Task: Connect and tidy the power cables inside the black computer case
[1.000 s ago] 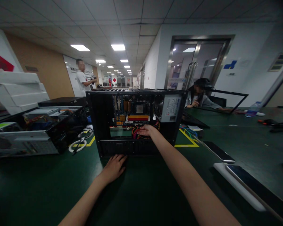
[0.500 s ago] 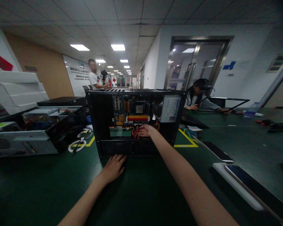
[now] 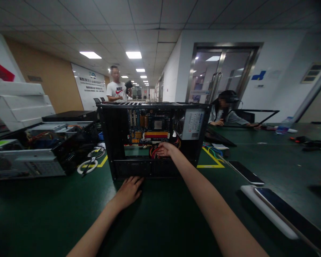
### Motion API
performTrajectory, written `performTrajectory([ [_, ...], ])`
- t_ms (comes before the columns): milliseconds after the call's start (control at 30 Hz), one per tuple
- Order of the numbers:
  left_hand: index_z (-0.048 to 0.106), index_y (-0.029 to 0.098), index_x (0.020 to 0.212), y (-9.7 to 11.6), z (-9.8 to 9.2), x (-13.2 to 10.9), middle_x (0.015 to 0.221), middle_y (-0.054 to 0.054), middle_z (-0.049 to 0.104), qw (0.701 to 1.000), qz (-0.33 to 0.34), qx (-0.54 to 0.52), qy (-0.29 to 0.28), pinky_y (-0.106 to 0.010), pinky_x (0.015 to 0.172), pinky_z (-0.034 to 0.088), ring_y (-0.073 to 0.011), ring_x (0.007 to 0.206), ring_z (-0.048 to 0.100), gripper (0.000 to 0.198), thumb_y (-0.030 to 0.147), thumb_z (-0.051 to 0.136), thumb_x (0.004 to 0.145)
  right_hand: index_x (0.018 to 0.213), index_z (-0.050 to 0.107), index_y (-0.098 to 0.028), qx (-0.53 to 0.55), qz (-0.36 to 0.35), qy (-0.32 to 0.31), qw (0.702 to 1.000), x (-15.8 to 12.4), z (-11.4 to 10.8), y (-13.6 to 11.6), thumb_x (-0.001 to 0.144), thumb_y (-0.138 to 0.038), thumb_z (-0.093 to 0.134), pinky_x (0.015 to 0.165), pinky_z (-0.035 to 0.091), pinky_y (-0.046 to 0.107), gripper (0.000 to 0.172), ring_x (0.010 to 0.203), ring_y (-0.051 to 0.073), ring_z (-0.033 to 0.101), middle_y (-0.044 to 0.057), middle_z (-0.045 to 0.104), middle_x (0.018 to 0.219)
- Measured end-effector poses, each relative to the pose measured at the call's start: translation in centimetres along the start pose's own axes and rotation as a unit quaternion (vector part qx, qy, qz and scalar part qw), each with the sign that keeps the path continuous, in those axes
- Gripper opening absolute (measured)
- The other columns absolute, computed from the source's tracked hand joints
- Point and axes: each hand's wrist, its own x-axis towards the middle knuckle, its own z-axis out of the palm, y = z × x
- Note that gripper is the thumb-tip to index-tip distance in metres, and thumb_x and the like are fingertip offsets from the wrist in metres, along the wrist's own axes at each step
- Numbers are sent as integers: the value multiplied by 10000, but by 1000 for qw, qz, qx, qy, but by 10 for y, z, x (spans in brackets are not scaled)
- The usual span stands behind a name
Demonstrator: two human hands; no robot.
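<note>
Because the computer case (image 3: 137, 167) stood open-sided on the table (image 3: 160, 217), its cables (image 3: 152, 152) were reachable.
The right hand (image 3: 164, 149) met them, grip impossible to tell; the left hand (image 3: 128, 191) lay flat and unclenched beside the case, perhaps for bracing.

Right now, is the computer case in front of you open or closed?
Open: the computer case shows its motherboard, power supply and cables through the uncovered side.

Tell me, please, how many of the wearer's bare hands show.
2: left hand on the green table before the open black computer case; right hand inside, at multicoloured cables.
</note>
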Motion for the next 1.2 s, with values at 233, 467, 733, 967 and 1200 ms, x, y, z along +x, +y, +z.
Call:
performTrajectory([
  [233,336,225,1255,-3,4,1,1237,-62,417,1000,5,9,10,-380,925,307,-221,1114,373,486,277,411,778,728,483,-138,-33,9,9,999,-2,-1,3,741,-150,433,556,472,254,53,555,121,579,26,569,622],
  [467,317,227,1267,-5,6,1,1242,-63,416,1000,1,9,9,-392,933,298,-225,1122,370,503,277,409,775,749,484,-165,65,-88,247,963,-8,-10,1,814,-159,299,460,407,191,197,401,61,484,-4,535,554],
  [733,312,236,1267,-2,3,0,1245,-58,415,1000,-2,10,2,-386,929,301,-223,1126,368,497,275,397,779,701,519,-129,3,-190,322,927,0,-10,4,758,-104,344,362,333,150,186,338,37,429,5,540,538],
  [967,315,234,1265,-4,4,0,1245,-54,412,1000,0,11,2,-376,933,295,-222,1127,362,494,281,396,780,600,531,-111,-306,-253,184,899,12,5,12,668,-33,436,391,351,135,142,366,40,450,0,533,493],
  [1200,304,247,1269,-3,3,0,1256,-48,401,1000,-2,9,2,-390,941,287,-229,1144,348,494,278,393,785,532,561,-133,-520,-197,39,830,22,16,18,627,-48,501,525,431,220,141,555,149,572,30,582,538],
])
